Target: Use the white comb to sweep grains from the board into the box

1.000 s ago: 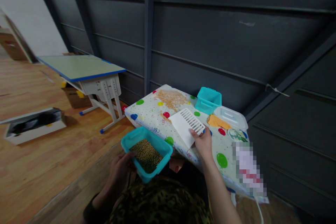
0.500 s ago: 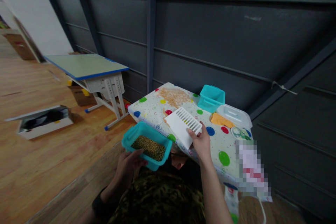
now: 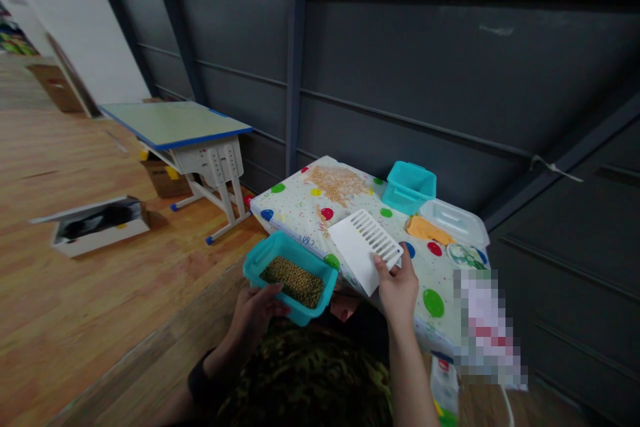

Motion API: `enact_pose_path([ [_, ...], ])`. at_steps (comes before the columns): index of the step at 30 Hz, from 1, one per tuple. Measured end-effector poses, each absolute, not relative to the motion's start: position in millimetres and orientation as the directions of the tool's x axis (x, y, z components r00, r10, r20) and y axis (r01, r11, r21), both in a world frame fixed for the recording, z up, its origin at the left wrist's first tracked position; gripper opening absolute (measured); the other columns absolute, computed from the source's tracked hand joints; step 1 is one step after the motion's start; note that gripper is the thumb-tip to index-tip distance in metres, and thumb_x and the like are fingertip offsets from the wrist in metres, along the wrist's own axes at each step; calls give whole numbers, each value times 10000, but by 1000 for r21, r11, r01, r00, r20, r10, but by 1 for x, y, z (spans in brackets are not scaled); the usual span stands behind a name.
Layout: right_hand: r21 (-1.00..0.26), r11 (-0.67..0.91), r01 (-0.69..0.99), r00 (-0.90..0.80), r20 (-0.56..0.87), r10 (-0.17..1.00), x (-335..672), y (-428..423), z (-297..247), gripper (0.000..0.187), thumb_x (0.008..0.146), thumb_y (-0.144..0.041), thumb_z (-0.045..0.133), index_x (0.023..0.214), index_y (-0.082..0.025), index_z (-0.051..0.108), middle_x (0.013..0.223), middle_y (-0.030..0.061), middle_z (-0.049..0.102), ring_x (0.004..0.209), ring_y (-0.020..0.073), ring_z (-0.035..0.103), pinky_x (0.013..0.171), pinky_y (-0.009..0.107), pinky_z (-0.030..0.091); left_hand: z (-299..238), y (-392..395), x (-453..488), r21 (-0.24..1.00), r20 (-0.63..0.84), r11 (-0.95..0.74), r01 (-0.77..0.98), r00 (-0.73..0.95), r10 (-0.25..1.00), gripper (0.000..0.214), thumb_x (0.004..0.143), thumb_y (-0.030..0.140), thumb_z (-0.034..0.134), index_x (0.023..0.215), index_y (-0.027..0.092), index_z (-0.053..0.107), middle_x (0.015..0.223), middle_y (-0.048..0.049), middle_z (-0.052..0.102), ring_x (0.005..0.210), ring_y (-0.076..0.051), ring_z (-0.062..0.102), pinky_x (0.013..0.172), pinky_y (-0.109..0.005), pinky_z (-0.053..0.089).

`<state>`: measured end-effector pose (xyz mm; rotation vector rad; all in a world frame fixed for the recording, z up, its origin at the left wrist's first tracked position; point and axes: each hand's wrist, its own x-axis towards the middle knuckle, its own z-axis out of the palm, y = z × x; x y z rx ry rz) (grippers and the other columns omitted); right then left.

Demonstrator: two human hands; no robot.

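My left hand (image 3: 257, 313) grips the near side of a turquoise plastic box (image 3: 303, 315), its thumb over the rim. Inside the box lies a layer of small tan-green beans or grains (image 3: 294, 279). The box is held just off the table's near edge. A white slotted plastic piece (image 3: 353, 247), flat with a row of long openings, is pinched by its right end in my right hand (image 3: 400, 290). It is tilted over the near part of the table. Beyond it, pale yellow grains (image 3: 337, 181) lie scattered on the balloon-print tablecloth (image 3: 295, 203).
Toward the table's back right stand a second turquoise box (image 3: 410, 188), a clear lid (image 3: 455, 220), an orange cloth (image 3: 429, 230) and a small dish (image 3: 465, 255). A green-topped desk (image 3: 180, 121) and an open white carton (image 3: 100, 233) are at left. A dark panelled wall rises behind.
The white slotted piece has shifted slightly right and toward me, away from the scattered grains. My left hand keeps its hold on the box. The whole view has turned slightly left.
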<state>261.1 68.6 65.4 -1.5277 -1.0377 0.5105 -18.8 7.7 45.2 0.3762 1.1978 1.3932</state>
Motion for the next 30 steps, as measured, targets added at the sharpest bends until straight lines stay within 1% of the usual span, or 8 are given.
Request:
enact_pose_path([
  [5,-958,75,275,468,202,860,262,63,69,1286,795,-837,843,1738,-6,569,952,175,898,792,361,810,730,436,636,45,9,-18,807,-419,227,-545,-258,870,366,378,377,1051,501,201,754,474,-21,727,420,-205,679,472,-324,586],
  [9,-965,81,251,456,191,869,258,58,73,1306,791,-864,862,1747,-26,567,904,149,894,727,323,791,656,393,624,45,8,-19,815,-409,224,-534,-257,876,386,406,409,1063,503,194,758,478,-28,727,434,-191,678,495,-319,604],
  [11,-967,83,240,463,190,866,253,54,75,1292,781,-865,875,1730,-36,590,902,153,896,734,330,804,657,398,641,45,6,-19,820,-401,225,-526,-247,882,398,421,421,1071,508,194,755,485,-25,727,447,-191,682,502,-320,608],
  [14,-974,98,205,462,184,867,246,47,78,1193,768,-851,898,1652,-81,673,933,167,903,794,365,845,671,418,680,44,4,-17,828,-393,231,-511,-235,889,413,435,446,1075,515,196,755,497,-31,736,457,-210,695,523,-359,643],
  [17,-977,107,184,439,180,880,242,43,79,1116,765,-845,917,1587,-117,718,916,156,900,775,367,849,656,426,696,44,3,-16,830,-389,233,-507,-229,892,415,448,458,1069,527,193,760,509,-38,743,468,-228,709,547,-395,671],
  [23,-983,122,135,424,169,890,246,44,76,1017,758,-805,944,1523,-166,750,976,154,914,830,387,869,695,456,721,41,3,-18,844,-363,220,-489,-219,906,399,509,442,1053,516,189,743,492,-49,717,464,-213,686,542,-371,634],
  [27,-978,143,153,507,202,838,248,51,75,957,782,-781,909,1490,-162,734,1067,180,918,906,389,880,767,458,715,41,3,-19,843,-367,226,-489,-215,905,393,511,429,1059,532,191,748,502,-59,727,479,-233,705,562,-395,654],
  [30,-963,165,213,565,259,783,251,64,79,902,808,-758,865,1458,-151,716,1158,210,905,983,385,876,857,466,703,40,3,-19,846,-360,221,-485,-212,909,386,531,442,1054,537,187,764,512,-64,735,486,-215,694,557,-369,636],
])
